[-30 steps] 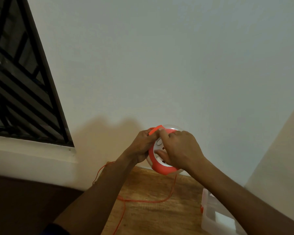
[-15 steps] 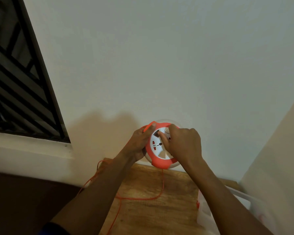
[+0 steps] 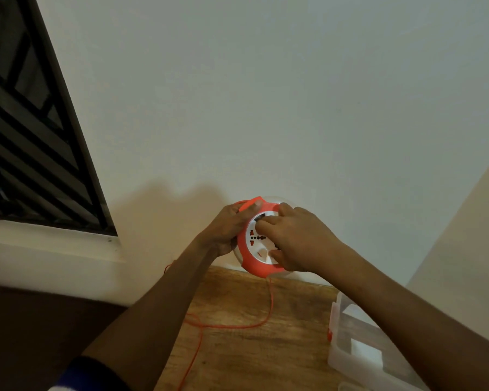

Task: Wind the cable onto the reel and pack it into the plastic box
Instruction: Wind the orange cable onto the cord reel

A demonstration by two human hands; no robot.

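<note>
A round orange and white cable reel [image 3: 255,259] with sockets on its face is held upright in the air in front of the wall. My left hand [image 3: 229,226] grips its left rim and the orange handle at the top. My right hand [image 3: 294,238] lies on the white face, fingers pressed into it. A thin orange cable [image 3: 232,326] hangs from the reel's bottom and loops over the wooden table [image 3: 251,356]. The clear plastic box [image 3: 359,351] stands open at the lower right, partly behind my right forearm.
A pale wall fills the view behind the reel. A dark barred window [image 3: 31,131] with a white sill sits at the left. A second wall closes in at the far right beside the box.
My right hand has turned around on the reel's face, and the socket side now shows more. The hanging cable loop on the table has shifted a little.
</note>
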